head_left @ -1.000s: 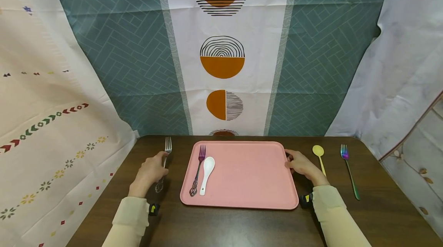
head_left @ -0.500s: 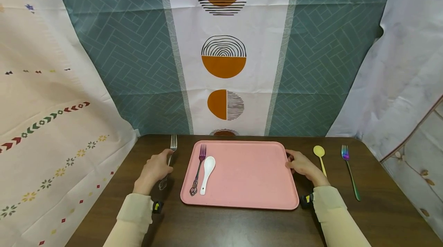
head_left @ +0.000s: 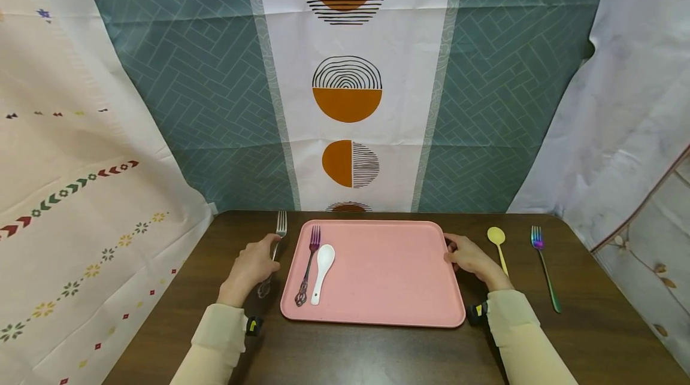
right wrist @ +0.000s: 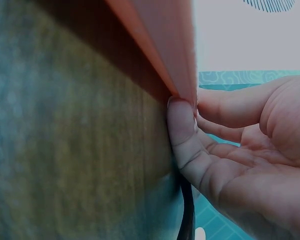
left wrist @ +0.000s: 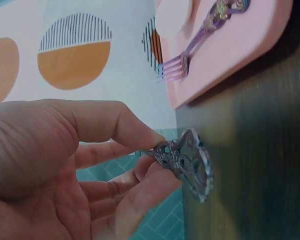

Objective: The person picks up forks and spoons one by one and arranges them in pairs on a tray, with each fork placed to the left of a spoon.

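My left hand (head_left: 251, 268) pinches a silver fork (head_left: 281, 224) between thumb and fingers, just left of the pink tray (head_left: 388, 271). In the left wrist view the ornate openwork handle end of this fork (left wrist: 194, 165) sticks out past my fingertips, over the dark table. My right hand (head_left: 471, 256) grips the tray's right edge; in the right wrist view the thumb and a finger (right wrist: 230, 106) meet at the tray's rim (right wrist: 177, 75). On the tray's left side lie a purple fork (head_left: 314, 238) with an ornate handle and a white spoon (head_left: 324, 262), side by side.
Right of the tray, a yellow spoon (head_left: 496, 236) lies partly behind my right forearm. Farther right is a rainbow-coloured fork (head_left: 537, 240) with a green handle. The brown table (head_left: 372, 355) ends at the back against a hanging patterned cloth (head_left: 215, 103).
My left hand has moved right toward the tray, carrying the silver fork along. The right hand and the tray have stayed in place.
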A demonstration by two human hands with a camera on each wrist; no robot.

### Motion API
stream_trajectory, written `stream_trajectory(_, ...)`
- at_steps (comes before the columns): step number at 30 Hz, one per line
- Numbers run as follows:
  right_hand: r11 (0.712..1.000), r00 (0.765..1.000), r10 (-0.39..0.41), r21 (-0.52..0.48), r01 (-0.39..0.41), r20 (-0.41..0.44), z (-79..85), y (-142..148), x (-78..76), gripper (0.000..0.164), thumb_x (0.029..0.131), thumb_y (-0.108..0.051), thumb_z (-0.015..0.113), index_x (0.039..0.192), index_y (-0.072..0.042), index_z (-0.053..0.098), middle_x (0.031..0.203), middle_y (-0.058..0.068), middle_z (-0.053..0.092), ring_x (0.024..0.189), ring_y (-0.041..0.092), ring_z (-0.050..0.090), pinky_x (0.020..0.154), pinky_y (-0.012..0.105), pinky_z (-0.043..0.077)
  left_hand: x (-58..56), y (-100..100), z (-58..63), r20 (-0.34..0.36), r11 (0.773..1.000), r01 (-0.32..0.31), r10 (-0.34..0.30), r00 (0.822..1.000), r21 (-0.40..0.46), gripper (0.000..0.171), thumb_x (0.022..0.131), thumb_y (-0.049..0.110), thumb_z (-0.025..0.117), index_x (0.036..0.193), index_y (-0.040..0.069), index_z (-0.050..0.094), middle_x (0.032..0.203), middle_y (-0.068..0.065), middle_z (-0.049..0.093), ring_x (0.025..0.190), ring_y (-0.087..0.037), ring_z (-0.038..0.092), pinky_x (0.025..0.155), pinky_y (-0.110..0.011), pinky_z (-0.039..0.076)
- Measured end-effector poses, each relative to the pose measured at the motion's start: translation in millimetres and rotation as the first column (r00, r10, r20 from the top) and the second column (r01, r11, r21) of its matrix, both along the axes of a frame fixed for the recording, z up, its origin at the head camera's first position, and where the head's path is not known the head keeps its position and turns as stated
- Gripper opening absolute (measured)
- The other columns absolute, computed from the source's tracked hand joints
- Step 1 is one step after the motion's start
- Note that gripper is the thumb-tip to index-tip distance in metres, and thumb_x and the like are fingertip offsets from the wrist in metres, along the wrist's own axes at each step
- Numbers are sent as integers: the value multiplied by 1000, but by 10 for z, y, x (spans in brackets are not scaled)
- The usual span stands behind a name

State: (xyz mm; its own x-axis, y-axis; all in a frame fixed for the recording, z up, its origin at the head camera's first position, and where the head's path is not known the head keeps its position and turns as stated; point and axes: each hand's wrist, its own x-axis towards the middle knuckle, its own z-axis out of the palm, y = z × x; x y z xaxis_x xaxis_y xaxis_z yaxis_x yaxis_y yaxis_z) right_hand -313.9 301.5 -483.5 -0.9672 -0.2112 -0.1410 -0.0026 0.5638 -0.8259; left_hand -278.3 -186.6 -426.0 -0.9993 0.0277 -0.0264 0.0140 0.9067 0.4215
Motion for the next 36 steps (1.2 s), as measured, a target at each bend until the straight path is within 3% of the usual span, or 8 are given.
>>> stream_trajectory(10,1000,1000,5,-9,-6,-3,-29,17,-18,67,92,7,57,152,19,29,91,15,50,76,23,58,66,35,58,3,150,8,-18,1000,17,-17,1000,13,62,86,4,74,145,6,55,116,-25,69,75,-32,61,61,-45,50)
stream_trajectory(26,1000,1000,12,-6,-12,-4,-28,15,-26,67,93,7,56,152,18,30,91,15,50,76,23,58,66,35,58,8,161,18,-27,1000,17,-17,999,13,61,86,3,73,144,5,55,113,-24,70,74,-31,61,60,-42,50)
stream_trajectory(30,1000,1000,10,-8,-10,-3,-31,15,-25,68,92,6,56,153,18,29,91,15,51,76,22,58,67,36,58,7,158,31,-28,1000,18,-18,999,13,62,86,3,73,144,5,55,98,-19,71,71,-29,59,59,-41,48)
stream_trajectory(36,1000,1000,15,-8,-16,-8,-29,16,-22,68,92,7,56,153,18,29,90,15,52,75,23,58,65,35,58,-7,173,34,-24,1000,16,-16,1000,18,62,86,4,72,146,7,55,76,-7,60,66,-25,56,57,-38,45)
